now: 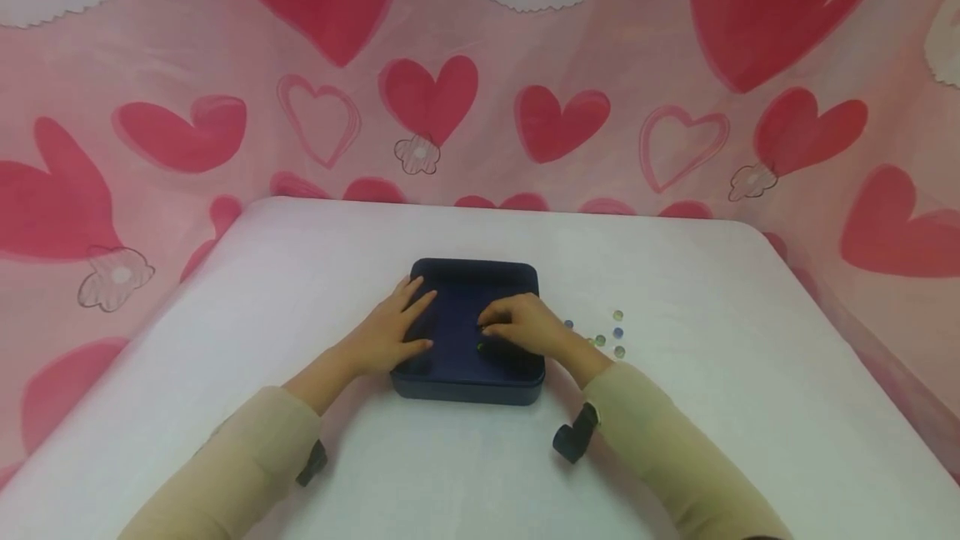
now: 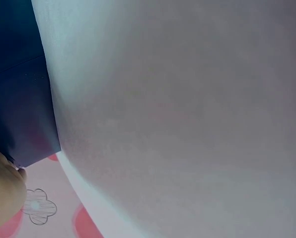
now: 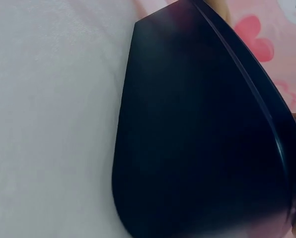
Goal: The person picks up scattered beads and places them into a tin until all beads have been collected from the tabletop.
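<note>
A dark blue rectangular box [image 1: 465, 391] with a raised rim stands on the white table. My left hand [image 1: 386, 332] rests on its left rim, fingers spread over the inside. My right hand [image 1: 522, 325] reaches over the right rim into the box with bent fingers. Thumb and forefinger pinch a small dark marble, mostly hidden by the fingertips. Just below them a small yellow-green marble [image 1: 482, 347] lies on the box floor. In the right wrist view the box's side wall [image 3: 197, 129] fills the middle. The left wrist view shows a box wall [image 2: 21, 109] at the left.
To the right of the box several small glass marbles lie on the table, among them a blue marble [image 1: 618, 332] and a pale green marble [image 1: 619, 352]. The white table [image 1: 750, 407] reaches back to a pink curtain [image 1: 487, 182] with red hearts.
</note>
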The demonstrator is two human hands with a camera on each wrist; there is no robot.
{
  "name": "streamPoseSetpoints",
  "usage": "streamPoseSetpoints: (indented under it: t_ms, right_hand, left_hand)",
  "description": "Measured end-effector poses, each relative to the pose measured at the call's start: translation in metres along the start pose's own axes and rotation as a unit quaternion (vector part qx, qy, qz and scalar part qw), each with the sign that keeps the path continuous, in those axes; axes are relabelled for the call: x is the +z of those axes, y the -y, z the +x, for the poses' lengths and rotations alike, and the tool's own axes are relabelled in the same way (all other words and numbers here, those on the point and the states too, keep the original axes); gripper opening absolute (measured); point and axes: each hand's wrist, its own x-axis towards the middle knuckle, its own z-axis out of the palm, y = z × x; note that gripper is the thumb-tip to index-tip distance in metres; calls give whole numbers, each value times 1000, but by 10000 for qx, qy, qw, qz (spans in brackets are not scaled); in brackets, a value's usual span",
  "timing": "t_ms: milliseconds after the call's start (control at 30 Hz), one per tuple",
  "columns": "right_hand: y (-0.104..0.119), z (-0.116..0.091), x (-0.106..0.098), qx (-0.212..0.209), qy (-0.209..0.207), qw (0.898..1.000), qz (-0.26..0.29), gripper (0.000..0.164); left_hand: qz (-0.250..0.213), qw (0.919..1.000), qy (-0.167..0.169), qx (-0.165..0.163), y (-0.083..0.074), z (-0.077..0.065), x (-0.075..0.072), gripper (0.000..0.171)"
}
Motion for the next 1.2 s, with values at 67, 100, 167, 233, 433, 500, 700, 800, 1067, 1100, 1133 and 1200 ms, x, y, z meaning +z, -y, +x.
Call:
streamPoseSetpoints:
  t_ms: [67, 100, 167, 233, 433, 500, 700, 800, 1067, 1100, 1133, 1200]
  right_hand:
    - [1, 3, 2, -16, 101, 9998, -152, 13]
    - [2, 4, 3, -22, 152, 9997, -196, 13]
    - [3, 7, 5, -35, 240, 9993, -286, 13]
    - [4, 10, 7, -13, 316, 9989, -357, 12]
    - [9, 13, 11, 48, 604, 9970, -479, 11]
    - [10, 14, 11, 61, 702, 9959, -559, 11]
    - [10, 16, 12, 55, 926, 9927, -775, 11]
    - [10, 16, 13, 87, 1019, 9911, -857, 12]
    - [9, 17, 18, 43, 1235, 9839, -1292, 12]
    - [9, 17, 18, 27, 1258, 9830, -1338, 11]
    - [9, 16, 18, 17, 1275, 9823, -1375, 12]
    - [9, 16, 18, -23, 1290, 9816, -1409, 11]
  left_hand:
    - [-11, 10000, 13, -26, 0, 0, 0, 69]
    - [-19, 10000, 16, -33, 0, 0, 0, 69]
    - [-15, 10000, 22, -39, -1, -1, 0, 69]
    - [-5, 10000, 30, -33, -1, -1, -1, 69]
    - [-13, 10000, 24, 37, -1, 0, -1, 68]
    - [27, 10000, 14, 59, -1, 0, -1, 68]
    - [77, 9999, -14, 106, -1, 0, -1, 68]
    - [35, 10000, 24, 78, -2, 0, -2, 69]
    - [9, 10000, 34, 40, -2, 0, -2, 69]
    - [10, 10000, 24, 50, -1, 0, -1, 69]
    - [10, 10000, 14, 57, -1, 0, -1, 69]
    - [16, 10000, 0, 63, -1, 0, -1, 69]
